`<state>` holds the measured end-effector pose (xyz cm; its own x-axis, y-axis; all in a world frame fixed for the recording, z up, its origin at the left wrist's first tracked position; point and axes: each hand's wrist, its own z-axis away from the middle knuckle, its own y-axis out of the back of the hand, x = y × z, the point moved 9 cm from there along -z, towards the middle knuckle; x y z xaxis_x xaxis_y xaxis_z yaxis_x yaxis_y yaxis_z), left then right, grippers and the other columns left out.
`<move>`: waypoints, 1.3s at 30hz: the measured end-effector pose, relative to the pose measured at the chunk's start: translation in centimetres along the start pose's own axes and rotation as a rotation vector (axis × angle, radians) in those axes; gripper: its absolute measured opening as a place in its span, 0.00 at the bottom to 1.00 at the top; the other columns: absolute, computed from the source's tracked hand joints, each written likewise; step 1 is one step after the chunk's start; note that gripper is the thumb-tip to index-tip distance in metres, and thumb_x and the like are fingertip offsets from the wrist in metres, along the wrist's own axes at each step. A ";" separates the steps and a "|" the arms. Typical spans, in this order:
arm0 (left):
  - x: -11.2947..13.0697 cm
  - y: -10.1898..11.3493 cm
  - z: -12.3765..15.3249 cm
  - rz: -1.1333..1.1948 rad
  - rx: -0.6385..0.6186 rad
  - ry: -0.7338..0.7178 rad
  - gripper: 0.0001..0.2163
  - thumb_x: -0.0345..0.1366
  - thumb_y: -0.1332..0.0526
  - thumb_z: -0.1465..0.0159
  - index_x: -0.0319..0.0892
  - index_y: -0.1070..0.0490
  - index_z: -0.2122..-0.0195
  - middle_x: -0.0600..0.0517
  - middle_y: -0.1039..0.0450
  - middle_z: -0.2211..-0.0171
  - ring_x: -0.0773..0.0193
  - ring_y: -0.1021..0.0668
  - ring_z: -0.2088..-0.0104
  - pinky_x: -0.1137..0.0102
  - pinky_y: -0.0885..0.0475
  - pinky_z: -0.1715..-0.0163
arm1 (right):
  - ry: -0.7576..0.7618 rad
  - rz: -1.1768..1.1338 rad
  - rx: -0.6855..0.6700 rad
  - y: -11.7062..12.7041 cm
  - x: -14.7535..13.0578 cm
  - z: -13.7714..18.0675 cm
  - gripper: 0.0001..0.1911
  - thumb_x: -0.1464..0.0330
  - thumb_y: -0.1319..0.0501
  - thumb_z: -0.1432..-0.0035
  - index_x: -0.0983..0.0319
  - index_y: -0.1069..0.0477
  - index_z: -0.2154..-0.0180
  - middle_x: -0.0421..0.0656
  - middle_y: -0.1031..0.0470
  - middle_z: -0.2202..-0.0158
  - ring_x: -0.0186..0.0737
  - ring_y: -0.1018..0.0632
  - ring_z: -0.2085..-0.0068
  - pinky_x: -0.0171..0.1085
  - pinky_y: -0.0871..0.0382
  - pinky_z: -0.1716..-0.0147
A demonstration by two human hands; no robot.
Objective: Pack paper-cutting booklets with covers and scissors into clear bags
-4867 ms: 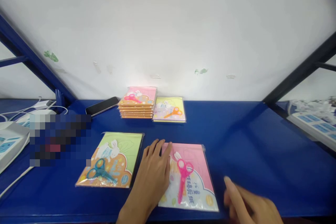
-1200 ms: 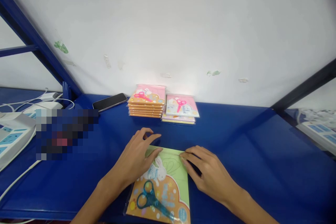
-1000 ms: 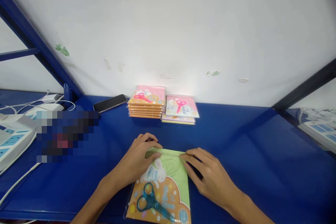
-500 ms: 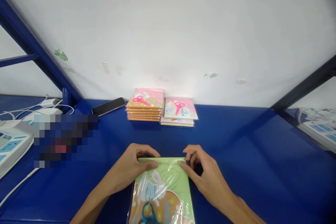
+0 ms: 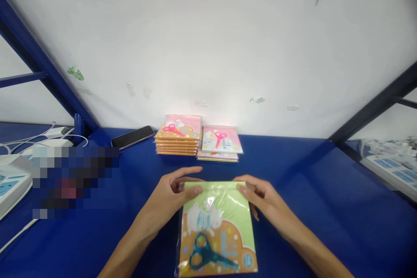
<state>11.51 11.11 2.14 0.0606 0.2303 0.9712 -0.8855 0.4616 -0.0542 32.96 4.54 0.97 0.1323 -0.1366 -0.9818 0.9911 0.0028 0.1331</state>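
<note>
A green and orange booklet [image 5: 228, 213] with a rabbit picture lies inside a clear plastic sleeve in front of me. Blue scissors [image 5: 208, 254] show in the same sleeve, over its lower half. My left hand [image 5: 172, 195] grips the top left corner, thumb on the front, forefinger stretched out above the edge. At the top right corner, my right hand [image 5: 263, 193] pinches the pack with the thumb in front and the fingers behind. The hidden fingers behind the pack cannot be made out fully.
Against the wall stands a stack of pink and orange packs [image 5: 177, 134] with pink scissors on top. Beside it sits a lower pile of packs [image 5: 221, 141]. A phone [image 5: 133, 137] lies left of them, near power strips [image 5: 14, 178] and white cables. Another power strip [image 5: 394, 171] is at right.
The booklet pack has come up and slightly right, so its whole front with the scissors now shows. Both hands have moved with it, and the right thumb now lies over the corner.
</note>
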 end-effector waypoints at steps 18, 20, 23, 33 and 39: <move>-3.0 5.9 0.3 -0.266 0.196 -0.067 0.14 0.47 0.39 0.36 0.40 0.25 0.62 0.49 0.23 0.68 0.62 0.22 0.70 0.70 0.29 0.73 | -0.020 -0.036 0.232 10.2 -1.5 -18.2 0.18 0.55 0.30 0.44 0.62 0.24 0.61 0.48 0.16 0.65 0.42 0.18 0.67 0.36 0.24 0.68; -2.8 5.7 0.6 -0.297 0.191 -0.054 0.14 0.46 0.40 0.35 0.41 0.25 0.61 0.49 0.23 0.67 0.62 0.22 0.69 0.70 0.28 0.72 | 0.037 -0.034 0.305 10.3 -1.6 -17.4 0.21 0.50 0.33 0.41 0.60 0.27 0.58 0.49 0.16 0.61 0.43 0.17 0.65 0.38 0.23 0.66; -2.6 5.2 0.8 -0.384 0.191 -0.042 0.12 0.44 0.42 0.33 0.42 0.25 0.61 0.50 0.23 0.66 0.61 0.21 0.68 0.70 0.28 0.71 | 0.114 0.018 0.410 11.1 -2.1 -15.9 0.22 0.48 0.35 0.41 0.58 0.29 0.55 0.49 0.18 0.57 0.48 0.17 0.60 0.41 0.23 0.65; 6.7 1.7 0.7 -1.267 0.416 -0.831 0.19 0.27 0.46 0.34 0.41 0.27 0.44 0.37 0.32 0.38 0.44 0.30 0.37 0.48 0.34 0.38 | 0.306 0.300 0.550 11.1 -2.7 -7.2 0.17 0.51 0.39 0.37 0.56 0.27 0.55 0.47 0.22 0.52 0.52 0.22 0.53 0.43 0.27 0.62; 8.5 2.2 -5.4 -1.473 0.401 -0.856 0.28 0.23 0.44 0.39 0.33 0.35 0.35 0.33 0.36 0.34 0.42 0.34 0.33 0.47 0.38 0.35 | 0.354 0.424 0.454 7.5 -1.8 -3.6 0.13 0.56 0.43 0.32 0.56 0.27 0.56 0.43 0.22 0.60 0.47 0.22 0.61 0.43 0.30 0.60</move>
<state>12.52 18.69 9.04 0.7262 -0.6874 -0.0022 -0.3769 -0.4008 0.8350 40.25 8.38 3.26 0.5780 0.1153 -0.8078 0.7593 -0.4386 0.4807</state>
